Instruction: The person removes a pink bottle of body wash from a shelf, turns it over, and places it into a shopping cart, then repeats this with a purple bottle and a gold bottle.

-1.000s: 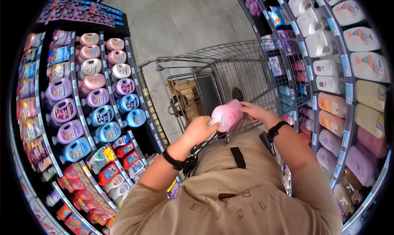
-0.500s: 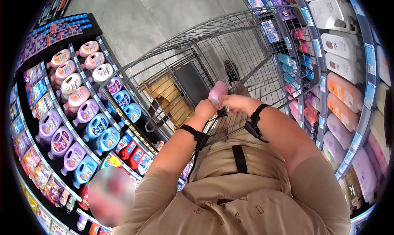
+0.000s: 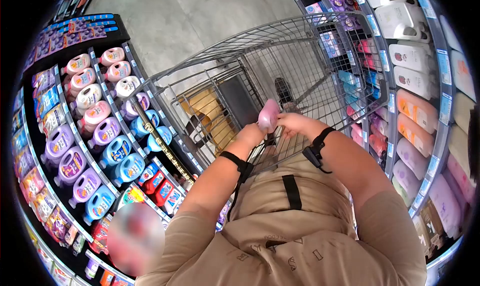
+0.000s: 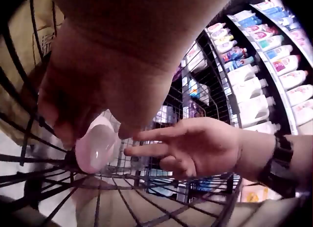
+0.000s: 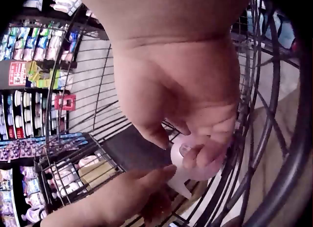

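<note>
A pink bottle point(image 3: 269, 115) is held over the near end of the metal shopping cart point(image 3: 320, 76). The left hand point(image 3: 251, 134) grips it from the left; in the left wrist view its fingers curl about the bottle point(image 4: 97, 147). On the other side is the right hand point(image 3: 296, 124), its fingertips at the bottle. Seen in the left wrist view, the right hand point(image 4: 195, 146) has two fingers stretched toward the bottle and the others loosely bent. In the right wrist view, its fingers overlap the bottle point(image 5: 210, 163), partly hiding it; exact contact is unclear.
Shelves of detergent bottles point(image 3: 117, 151) stand on the left, and more shelves with large bottles point(image 3: 415, 108) on the right. A tan item point(image 3: 205, 111) and a dark grey panel point(image 3: 237, 101) show at the cart's left side. A shoe point(image 3: 283, 89) is visible beyond the bottle.
The bottle, broadside between the hands a second ago, is now turned more end-up, with the hands closer together. The head view has shifted, and the cart appears larger.
</note>
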`<state>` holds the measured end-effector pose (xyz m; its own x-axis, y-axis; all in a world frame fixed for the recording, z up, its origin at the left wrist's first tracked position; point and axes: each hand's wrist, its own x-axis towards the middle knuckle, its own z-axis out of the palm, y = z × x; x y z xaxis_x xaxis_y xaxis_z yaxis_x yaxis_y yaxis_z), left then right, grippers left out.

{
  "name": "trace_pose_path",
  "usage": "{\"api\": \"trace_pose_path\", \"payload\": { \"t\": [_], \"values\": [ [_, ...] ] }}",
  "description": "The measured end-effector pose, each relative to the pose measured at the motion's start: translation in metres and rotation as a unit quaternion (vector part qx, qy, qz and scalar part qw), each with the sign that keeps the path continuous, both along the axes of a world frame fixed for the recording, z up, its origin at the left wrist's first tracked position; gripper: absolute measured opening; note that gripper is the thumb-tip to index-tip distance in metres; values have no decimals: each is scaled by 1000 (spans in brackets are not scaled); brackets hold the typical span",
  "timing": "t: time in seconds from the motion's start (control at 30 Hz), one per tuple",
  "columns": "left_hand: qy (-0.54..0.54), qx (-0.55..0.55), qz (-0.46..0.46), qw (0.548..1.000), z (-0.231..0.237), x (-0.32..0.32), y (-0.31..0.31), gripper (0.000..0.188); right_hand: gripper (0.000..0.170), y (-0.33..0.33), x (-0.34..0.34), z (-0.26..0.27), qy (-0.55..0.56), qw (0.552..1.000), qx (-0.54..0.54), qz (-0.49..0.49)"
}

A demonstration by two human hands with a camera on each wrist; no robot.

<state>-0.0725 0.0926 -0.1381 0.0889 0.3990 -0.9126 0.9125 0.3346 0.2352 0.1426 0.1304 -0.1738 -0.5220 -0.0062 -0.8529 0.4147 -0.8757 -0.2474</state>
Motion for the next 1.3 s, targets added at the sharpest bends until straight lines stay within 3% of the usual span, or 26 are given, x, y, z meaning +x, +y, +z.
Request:
{"api": "trace_pose_path", "payload": {
  "t": [0.03, 0.2, 0.33, 0.43, 0.5, 0.67, 0.73, 0.87, 1.17, 1.3],
  "values": [
    [4, 6, 2, 1000, 10, -3, 2, 62, 70, 2, 5, 6, -1, 1000, 9, 3],
    [-43, 154, 74, 984, 56, -29, -3, 41, 70, 6, 38, 63, -19, 983, 75, -169],
    [-118, 250, 106, 955, 124, -56, -15, 36, 64, -13, 66, 124, -24, 955, 136, -262],
    [-118, 233, 103, 960, 165, -76, -31, 32, 59, -46, 92, 153, -28, 932, 193, -306],
    [-160, 300, 94, 936, 169, -94, -52, 30, 52, -78, 110, 169, -42, 909, 243, -338],
    [-245, 293, 120, 916, 174, -125, -88, 27, 42, -173, 146, 209, -85, 864, 253, -427],
    [-285, 293, 183, 894, 172, -129, -97, 26, 39, -209, 155, 222, -107, 844, 257, -459],
    [-258, 268, 152, 915, 164, -131, -97, 24, 35, -263, 175, 238, -141, 824, 254, -486],
    [-290, 246, 64, 923, 211, -29, -58, 24, 33, -312, 229, 258, -192, 771, 270, -543],
    [-324, 260, -16, 909, 224, 51, -29, 23, 35, -319, 252, 293, -223, 714, 298, -593]
  ]
}}
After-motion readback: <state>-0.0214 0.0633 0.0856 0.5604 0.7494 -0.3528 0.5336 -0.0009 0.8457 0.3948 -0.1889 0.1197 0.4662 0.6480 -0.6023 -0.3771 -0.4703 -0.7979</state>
